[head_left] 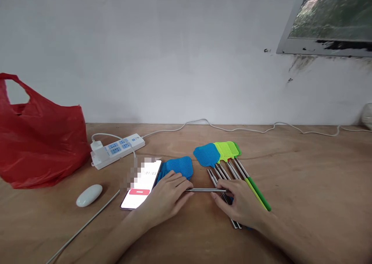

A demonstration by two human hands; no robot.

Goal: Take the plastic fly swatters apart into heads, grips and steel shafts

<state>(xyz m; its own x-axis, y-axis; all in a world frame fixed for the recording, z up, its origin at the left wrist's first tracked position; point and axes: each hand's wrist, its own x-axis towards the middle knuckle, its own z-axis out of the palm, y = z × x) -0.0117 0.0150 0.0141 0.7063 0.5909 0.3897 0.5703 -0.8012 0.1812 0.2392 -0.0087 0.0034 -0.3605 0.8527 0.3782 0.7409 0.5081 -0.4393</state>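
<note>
A thin metal fly swatter rod (205, 190) runs level between my two hands. The fingers of my left hand (171, 192) are closed on its left end, and my right hand (240, 202) pinches the right end. Just behind my left hand lie blue fly swatter heads (179, 166), partly covered by it. To the right are assembled fly swatters with blue (207, 155), yellow-green (225, 151) and green (237, 148) heads. Several loose metal rods (233, 222) pass beneath my right hand. Whether a head is joined to the held rod is hidden by my fingers.
A lit phone (142, 184) lies left of the blue heads. Beyond it are a white power strip (117, 151) with cables, a white computer mouse (89, 195) and a red plastic bag (43, 140). A white cord (232, 130) runs along the wall on the wooden table (314, 186).
</note>
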